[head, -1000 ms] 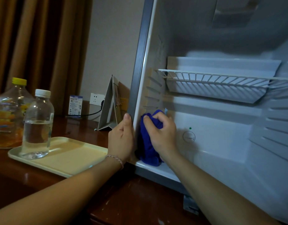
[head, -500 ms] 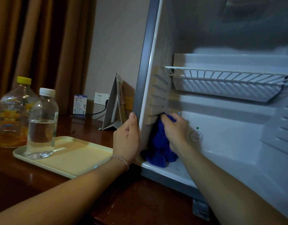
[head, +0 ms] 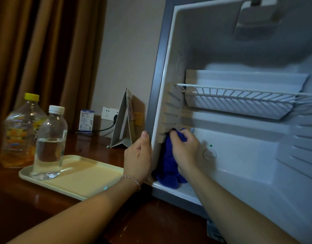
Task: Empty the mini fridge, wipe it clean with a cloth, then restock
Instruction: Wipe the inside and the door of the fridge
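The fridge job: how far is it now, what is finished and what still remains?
Emptying looks done: the fridge shelf is bare, and two bottles stand outside, one on the tray. Wiping is in hand: the right hand presses the blue cloth against the lower left inner wall, and the left hand holds the frame. Restocking remains.

fridge (head: 169,55) right side cropped; cloth (head: 166,161) partly behind hands; box (head: 86,120) print unreadable

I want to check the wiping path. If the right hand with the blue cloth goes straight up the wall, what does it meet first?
Probably the ridges on the fridge's left wall, just above the right hand and cloth; depth is unclear.
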`<state>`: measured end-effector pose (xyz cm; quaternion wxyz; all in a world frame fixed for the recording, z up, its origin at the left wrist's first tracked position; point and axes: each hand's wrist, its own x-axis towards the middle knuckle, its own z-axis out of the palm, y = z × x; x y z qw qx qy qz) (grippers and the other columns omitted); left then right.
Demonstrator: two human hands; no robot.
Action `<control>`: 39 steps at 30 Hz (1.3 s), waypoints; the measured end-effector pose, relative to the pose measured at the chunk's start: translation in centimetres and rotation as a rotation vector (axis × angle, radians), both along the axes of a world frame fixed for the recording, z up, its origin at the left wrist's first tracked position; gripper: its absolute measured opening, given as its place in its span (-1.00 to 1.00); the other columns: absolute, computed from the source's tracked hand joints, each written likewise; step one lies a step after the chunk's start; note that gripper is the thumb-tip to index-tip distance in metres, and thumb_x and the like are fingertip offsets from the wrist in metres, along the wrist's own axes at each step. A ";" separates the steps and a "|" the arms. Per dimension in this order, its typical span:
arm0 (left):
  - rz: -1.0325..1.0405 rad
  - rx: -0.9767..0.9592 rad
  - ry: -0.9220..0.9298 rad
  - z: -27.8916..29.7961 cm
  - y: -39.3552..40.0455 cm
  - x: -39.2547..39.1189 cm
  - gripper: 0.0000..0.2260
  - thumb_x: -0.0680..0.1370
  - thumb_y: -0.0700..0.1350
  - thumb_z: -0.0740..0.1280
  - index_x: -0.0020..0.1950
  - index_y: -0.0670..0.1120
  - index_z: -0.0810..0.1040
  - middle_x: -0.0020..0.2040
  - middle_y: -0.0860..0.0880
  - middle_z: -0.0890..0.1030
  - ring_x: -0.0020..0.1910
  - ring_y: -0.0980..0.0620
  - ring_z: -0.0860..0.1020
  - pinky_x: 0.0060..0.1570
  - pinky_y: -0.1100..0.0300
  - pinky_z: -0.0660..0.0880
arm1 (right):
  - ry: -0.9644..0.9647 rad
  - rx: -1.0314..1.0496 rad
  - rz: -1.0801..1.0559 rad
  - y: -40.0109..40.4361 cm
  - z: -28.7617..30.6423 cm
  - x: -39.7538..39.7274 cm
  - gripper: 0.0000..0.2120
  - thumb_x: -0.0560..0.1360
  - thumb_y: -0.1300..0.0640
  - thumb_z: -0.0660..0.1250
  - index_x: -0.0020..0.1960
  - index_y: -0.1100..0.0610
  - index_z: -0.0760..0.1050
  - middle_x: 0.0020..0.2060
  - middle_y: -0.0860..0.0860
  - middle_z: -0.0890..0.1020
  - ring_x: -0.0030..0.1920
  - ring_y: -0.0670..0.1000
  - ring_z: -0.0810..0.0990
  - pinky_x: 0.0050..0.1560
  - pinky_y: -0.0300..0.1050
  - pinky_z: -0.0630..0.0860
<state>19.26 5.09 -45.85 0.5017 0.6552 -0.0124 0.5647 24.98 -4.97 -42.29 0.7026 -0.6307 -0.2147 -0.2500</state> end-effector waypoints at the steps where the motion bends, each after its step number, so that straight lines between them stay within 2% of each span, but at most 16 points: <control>1: -0.010 -0.006 0.004 0.0 0.0 -0.1 -0.51 0.67 0.10 0.06 -0.43 -0.07 0.31 -0.53 0.05 0.39 -0.50 0.20 0.37 -0.45 0.38 0.29 | -0.043 0.001 -0.004 0.1 0.2 -0.8 -0.74 0.53 0.15 0.39 -0.25 0.26 0.43 -0.45 -0.01 0.47 -0.44 -0.11 0.44 -0.38 -0.23 0.38; 4: -0.036 -0.006 0.034 0.2 0.1 -0.6 -0.50 0.65 0.12 0.04 -0.41 -0.09 0.35 -0.50 0.01 0.40 -0.50 0.21 0.39 -0.44 0.41 0.31 | -0.196 -0.010 -0.062 0.5 1.8 -2.6 -0.73 0.51 0.14 0.41 -0.32 0.11 0.44 -0.44 -0.07 0.49 -0.40 -0.15 0.46 -0.34 -0.35 0.39; 7: -0.064 -0.019 0.070 0.4 0.0 -1.0 -0.51 0.67 0.09 0.05 -0.40 -0.09 0.37 -0.48 -0.01 0.42 -0.49 0.23 0.41 -0.42 0.41 0.33 | -0.319 0.015 -0.173 1.0 4.1 -3.7 -0.80 0.48 0.07 0.45 -0.27 0.09 0.52 -0.23 0.03 0.56 -0.21 -0.13 0.50 -0.21 -0.47 0.34; 9: -0.116 -0.046 0.103 0.4 0.2 -1.1 -0.51 0.67 0.12 0.06 -0.38 -0.10 0.39 -0.44 -0.07 0.45 -0.48 0.22 0.41 -0.38 0.36 0.36 | -0.351 0.039 -0.245 1.2 5.6 -4.0 -0.85 0.48 0.04 0.46 -0.20 0.08 0.57 -0.09 0.07 0.57 -0.07 -0.04 0.49 -0.12 -0.54 0.28; 11: -0.169 -0.053 0.130 0.6 0.3 -1.2 -0.51 0.66 0.16 0.06 -0.34 -0.10 0.43 -0.38 -0.10 0.49 -0.42 0.15 0.45 -0.27 0.19 0.42 | -0.380 0.072 -0.282 1.5 6.7 -4.0 -0.88 0.48 0.04 0.46 -0.16 0.06 0.59 -0.04 0.09 0.56 0.02 0.04 0.48 -0.04 -0.45 0.29; 14: -0.248 -0.020 0.159 2.1 0.7 -1.8 -0.49 0.62 0.22 0.02 -0.24 -0.13 0.50 -0.31 -0.10 0.56 -0.35 0.07 0.53 -0.23 0.15 0.48 | -0.375 0.087 -0.317 2.2 7.4 -3.5 -0.84 0.50 0.00 0.44 0.01 0.05 0.65 0.10 0.06 0.52 0.15 0.14 0.51 0.10 -0.10 0.44; 15: -0.288 -0.015 0.169 3.1 1.0 -2.0 -0.45 0.61 0.25 0.00 -0.18 -0.17 0.53 -0.28 -0.12 0.60 -0.32 0.03 0.58 -0.21 0.13 0.52 | -0.356 0.066 -0.303 2.4 7.3 -3.3 -0.78 0.52 -0.02 0.41 0.13 0.01 0.64 0.19 0.06 0.49 0.23 0.13 0.49 0.14 -0.08 0.44; 18: -0.354 0.014 0.142 6.8 1.8 -1.5 -0.38 0.63 0.27 -0.04 -0.06 -0.22 0.55 -0.24 -0.14 0.63 -0.27 -0.04 0.63 -0.17 0.10 0.57 | -0.298 -0.058 -0.227 2.4 6.5 -2.9 -0.61 0.59 -0.08 0.34 0.41 -0.13 0.49 0.43 0.03 0.30 0.40 0.03 0.33 0.19 -0.22 0.27; 21: -0.240 0.038 0.060 8.3 1.0 -0.7 -0.50 0.67 0.19 -0.03 -0.12 -0.15 0.50 -0.32 -0.03 0.54 -0.37 0.16 0.54 -0.28 0.28 0.47 | -0.359 -0.131 -0.256 2.2 5.2 -2.3 -0.56 0.58 -0.15 0.32 0.45 -0.15 0.42 0.41 0.05 0.28 0.35 0.04 0.37 0.16 -0.24 0.33; 24: -0.169 0.050 0.022 7.7 0.5 -0.1 -0.58 0.69 0.12 -0.02 -0.14 -0.09 0.47 -0.33 0.01 0.49 -0.43 0.26 0.47 -0.37 0.40 0.41 | -0.442 -0.112 -0.283 2.6 4.6 -2.1 -0.54 0.56 -0.22 0.31 0.40 -0.10 0.40 0.31 0.04 0.34 0.24 0.01 0.45 0.01 -0.42 0.34; 25: -0.160 0.047 0.015 7.6 0.5 0.0 -0.58 0.69 0.11 -0.01 -0.14 -0.09 0.47 -0.34 0.01 0.49 -0.44 0.26 0.47 -0.40 0.43 0.40 | -0.474 -0.090 -0.293 2.8 4.6 -2.0 -0.55 0.54 -0.24 0.30 0.37 -0.11 0.39 0.27 0.03 0.37 0.21 0.02 0.47 0.00 -0.39 0.40; 27: -0.154 0.048 0.014 7.7 0.6 0.0 -0.59 0.69 0.11 -0.01 -0.12 -0.09 0.48 -0.33 -0.01 0.52 -0.43 0.26 0.49 -0.41 0.44 0.40 | -0.532 -0.047 -0.335 3.0 5.1 -2.0 -0.59 0.50 -0.25 0.26 0.28 -0.12 0.40 0.20 0.01 0.40 0.16 0.06 0.51 -0.02 -0.19 0.55; 30: -0.219 0.059 0.045 8.0 0.9 -0.2 -0.59 0.68 0.12 -0.01 -0.05 -0.09 0.51 -0.26 -0.05 0.59 -0.38 0.21 0.55 -0.36 0.39 0.45 | -0.642 -0.026 -0.421 3.4 7.4 -2.8 -0.67 0.51 -0.18 0.29 0.20 -0.06 0.46 0.18 0.04 0.43 0.13 0.08 0.51 -0.05 -0.04 0.60; 34: -0.332 0.074 0.098 12.3 2.0 -1.2 -0.49 0.66 0.22 -0.05 0.00 -0.11 0.54 -0.25 -0.03 0.59 -0.31 0.10 0.59 -0.21 0.18 0.49 | -0.772 -0.075 -0.484 4.1 12.9 -3.6 -0.70 0.52 -0.15 0.29 0.16 -0.02 0.51 0.22 0.11 0.47 0.16 0.13 0.48 -0.05 -0.17 0.44; 37: -0.321 0.105 0.052 16.7 1.8 -1.5 -0.47 0.66 0.24 -0.07 0.04 -0.11 0.52 -0.18 -0.08 0.59 -0.23 0.02 0.59 -0.12 0.09 0.54 | -0.727 -0.051 -0.469 4.1 15.9 -3.3 -0.66 0.51 -0.18 0.27 0.14 0.02 0.56 0.19 0.11 0.48 0.14 0.15 0.49 0.00 0.05 0.54; 39: -0.304 0.125 0.046 18.3 1.4 -1.4 -0.51 0.68 0.20 -0.09 0.08 -0.08 0.50 -0.11 -0.12 0.60 -0.15 -0.02 0.61 -0.04 0.05 0.57 | -0.716 -0.033 -0.429 4.0 16.8 -3.0 -0.68 0.50 -0.16 0.31 0.14 0.01 0.56 0.19 0.09 0.47 0.14 0.14 0.50 0.04 0.10 0.56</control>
